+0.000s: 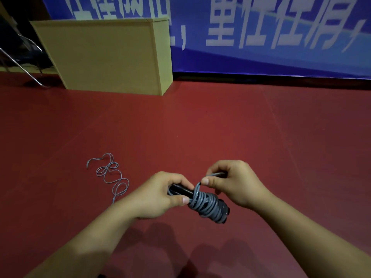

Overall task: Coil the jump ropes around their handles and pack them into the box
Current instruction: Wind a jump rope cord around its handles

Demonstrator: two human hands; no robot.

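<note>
Rope [202, 203]: thin grey cord, looks light and springy, likely slick plastic; turns will want to loosen unless kept taut. Best hold is on the black handles [181, 190], rigid and easy to clamp, with the cord pinched close to the coil.

Left to right: loose tail [112, 175] lies in curls on the red floor [200, 127], left of the hands, running back toward the left wrist. Left hand [158, 195] grips the handles' upper end, fingers over the top, thumb pressed at the edge of the coil; forearm comes in from lower left. Coil sits mid-air between the hands, wound around the handles' lower half. Right hand [230, 183] pinches a cord loop between thumb and forefinger just above the coil; other fingers curled, forearm from lower right.

Box [112, 55], tan, stands far back left on the floor, well apart from the hands.
</note>
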